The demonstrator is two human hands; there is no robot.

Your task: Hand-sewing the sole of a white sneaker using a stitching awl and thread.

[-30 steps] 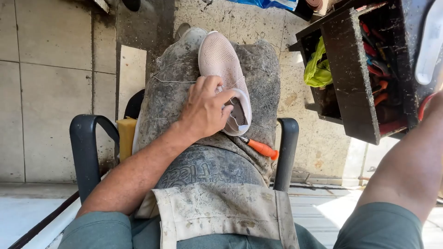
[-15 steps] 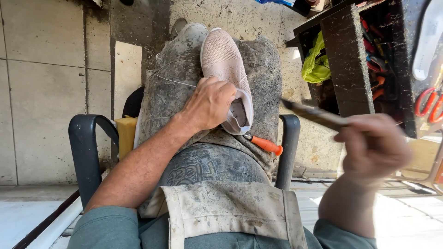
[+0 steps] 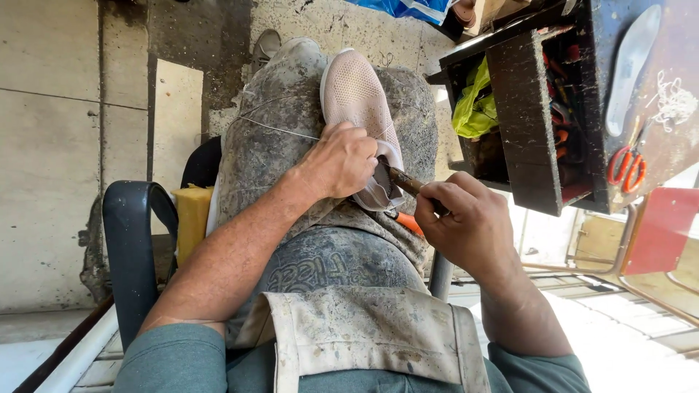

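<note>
A pale pink mesh shoe (image 3: pixel 357 98) lies on my lap, over a dirty grey work apron (image 3: pixel 277 153). My left hand (image 3: pixel 341 161) grips the shoe at its heel opening and holds it down. My right hand (image 3: pixel 462 222) holds a thin wooden-handled awl (image 3: pixel 405 182), its tip pushed into the shoe's heel beside my left fingers. A thread (image 3: pixel 280 129) runs from the shoe to the left across the apron. An orange-handled tool (image 3: pixel 409 224) lies on my lap under the hands.
A dark wooden tool box (image 3: pixel 535 116) with tools and a yellow-green bag (image 3: pixel 473 105) stands at the right. Orange scissors (image 3: pixel 626 164) and a white insole (image 3: pixel 632 62) lie on its top. The chair's dark armrest (image 3: pixel 131 247) is at the left, with a yellow block (image 3: pixel 192 218) beside it.
My right hand has come in from the right with the awl and put its tip into the shoe's heel. The left hand has stayed on the shoe.
</note>
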